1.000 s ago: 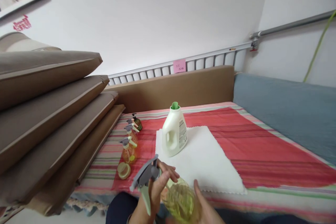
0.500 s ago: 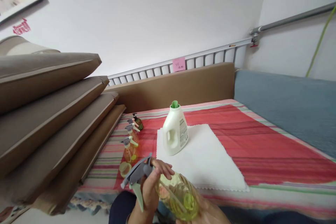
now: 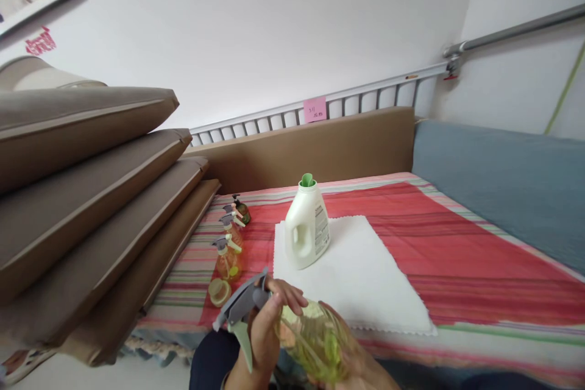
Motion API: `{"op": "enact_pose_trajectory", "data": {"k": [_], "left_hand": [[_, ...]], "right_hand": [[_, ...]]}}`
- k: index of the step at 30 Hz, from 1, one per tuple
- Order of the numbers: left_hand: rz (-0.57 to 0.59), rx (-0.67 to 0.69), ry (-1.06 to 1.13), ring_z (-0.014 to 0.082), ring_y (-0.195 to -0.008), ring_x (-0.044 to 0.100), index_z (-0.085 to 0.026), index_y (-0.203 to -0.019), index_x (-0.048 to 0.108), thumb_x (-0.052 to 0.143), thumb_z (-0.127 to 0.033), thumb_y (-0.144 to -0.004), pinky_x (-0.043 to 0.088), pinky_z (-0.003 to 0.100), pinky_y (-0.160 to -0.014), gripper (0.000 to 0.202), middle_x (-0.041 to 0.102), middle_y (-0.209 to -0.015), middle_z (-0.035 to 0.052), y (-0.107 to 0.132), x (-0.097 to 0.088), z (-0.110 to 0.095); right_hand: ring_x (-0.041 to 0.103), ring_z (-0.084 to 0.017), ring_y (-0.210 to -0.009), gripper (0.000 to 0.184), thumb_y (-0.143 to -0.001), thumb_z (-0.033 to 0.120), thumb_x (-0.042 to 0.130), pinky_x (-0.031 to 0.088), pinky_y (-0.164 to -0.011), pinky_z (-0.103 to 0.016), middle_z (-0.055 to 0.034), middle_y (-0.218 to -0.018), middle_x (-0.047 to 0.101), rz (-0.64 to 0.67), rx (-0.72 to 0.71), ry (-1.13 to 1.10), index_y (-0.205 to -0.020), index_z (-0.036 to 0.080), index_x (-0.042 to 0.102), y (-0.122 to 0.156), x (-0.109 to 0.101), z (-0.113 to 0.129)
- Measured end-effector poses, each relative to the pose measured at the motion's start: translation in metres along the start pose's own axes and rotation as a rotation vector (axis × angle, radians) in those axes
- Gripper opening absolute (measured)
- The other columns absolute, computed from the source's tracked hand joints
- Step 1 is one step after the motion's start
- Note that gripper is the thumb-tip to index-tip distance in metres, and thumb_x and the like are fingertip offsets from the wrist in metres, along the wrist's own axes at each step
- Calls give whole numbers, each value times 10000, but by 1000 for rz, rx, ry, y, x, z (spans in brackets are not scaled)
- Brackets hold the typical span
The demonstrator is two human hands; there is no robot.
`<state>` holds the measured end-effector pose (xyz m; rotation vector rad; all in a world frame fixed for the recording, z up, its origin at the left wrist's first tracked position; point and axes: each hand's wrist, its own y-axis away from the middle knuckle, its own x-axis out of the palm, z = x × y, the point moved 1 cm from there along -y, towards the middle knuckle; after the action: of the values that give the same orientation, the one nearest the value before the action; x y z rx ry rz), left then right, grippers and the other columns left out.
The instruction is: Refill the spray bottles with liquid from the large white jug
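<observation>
Low in the head view, a clear spray bottle (image 3: 307, 341) with yellow-green liquid lies tilted between my two hands. Its grey trigger head (image 3: 249, 301) points left. My left hand (image 3: 269, 320) is closed around the neck, just below the trigger head. Around the body and base my right hand (image 3: 359, 356) is wrapped, partly hidden by the bottle. Beyond them a white detergent jug (image 3: 307, 228) stands upright on a white cloth (image 3: 361, 280), with a green spout (image 3: 307, 180) showing at its uncapped mouth.
Left of the cloth stand several spray bottles (image 3: 227, 262) in a row, a dark pump bottle (image 3: 243, 212) behind them, and a pale round cap (image 3: 219, 292) in front. Stacked brown cushions (image 3: 91, 195) rise on the left. A blue backrest (image 3: 493, 183) borders the right.
My right hand has shifted round the bottle, its fingers now showing over the top side. The liquid has sloshed. The view has moved slightly.
</observation>
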<state>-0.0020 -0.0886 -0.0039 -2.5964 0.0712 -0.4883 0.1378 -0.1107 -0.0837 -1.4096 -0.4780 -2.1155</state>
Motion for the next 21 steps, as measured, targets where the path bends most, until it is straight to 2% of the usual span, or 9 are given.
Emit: {"op": "enact_pose_trajectory", "data": {"k": [2,4,6,8,10,12,15,18,21], "left_hand": [[-2,0,-25,212,-632,605,-184,-644,573,511,-290,-809,445,400,-754,206,609,-570,21,0,1,0],[0,0,-38,211,-616,602,-179,-636,584,518,-286,-806,451,396,-737,212,607,-563,22,0,2,0],[-16,-5,-22,211,-622,601,-181,-639,587,518,-286,-806,454,393,-732,209,605,-562,19,1,3,-1],[-35,-8,-20,213,-642,604,-181,-634,586,518,-283,-805,452,395,-748,210,606,-570,20,1,3,-2],[-28,-11,-51,213,-641,604,-174,-625,589,522,-285,-802,448,398,-759,220,607,-569,27,0,3,-2],[-22,-4,-68,209,-618,599,-170,-621,589,529,-298,-796,451,395,-744,226,603,-560,29,0,2,-2],[-81,-13,-39,203,-620,597,-174,-618,570,540,-305,-790,456,381,-738,218,599,-554,20,-3,0,-2],[-201,-43,3,188,-631,599,-179,-607,545,551,-306,-790,461,352,-729,223,600,-560,7,-6,-1,-2],[-275,-65,39,166,-596,584,-178,-611,535,573,-327,-779,464,326,-696,229,594,-550,-4,-7,-1,-2]], "right_hand": [[630,-226,-987,448,-676,452,748,510,-760,-322,-47,-1158,664,-11,70,-22,-1078,278,652,-1,1,0],[654,-217,-920,441,-734,498,677,524,-683,-291,-81,-1095,692,4,152,-15,-1078,222,660,-3,1,0],[641,-227,-959,448,-669,422,758,523,-698,-302,-47,-1109,687,16,72,-17,-1080,277,654,-5,0,1],[599,-243,-1047,500,-592,389,816,497,-805,-349,-15,-1160,663,16,-23,-41,-1060,324,654,-6,-1,2],[601,-226,-1036,448,-653,454,761,485,-822,-334,-45,-1154,664,4,35,-29,-1054,279,665,-5,-3,1],[619,-215,-989,432,-713,463,708,506,-736,-306,-73,-1157,657,-4,116,27,-1086,253,647,-3,-5,-1],[601,-251,-1030,514,-665,367,767,505,-711,-333,-51,-1247,594,-67,-26,103,-1144,348,581,0,-3,-2],[537,-274,-1134,565,-600,299,815,444,-877,-403,-27,-1277,568,-132,-183,112,-1107,382,580,-1,2,-1],[521,-278,-1153,582,-566,338,835,405,-931,-416,-52,-1235,604,-112,-136,67,-1096,337,594,-5,3,0]]}}
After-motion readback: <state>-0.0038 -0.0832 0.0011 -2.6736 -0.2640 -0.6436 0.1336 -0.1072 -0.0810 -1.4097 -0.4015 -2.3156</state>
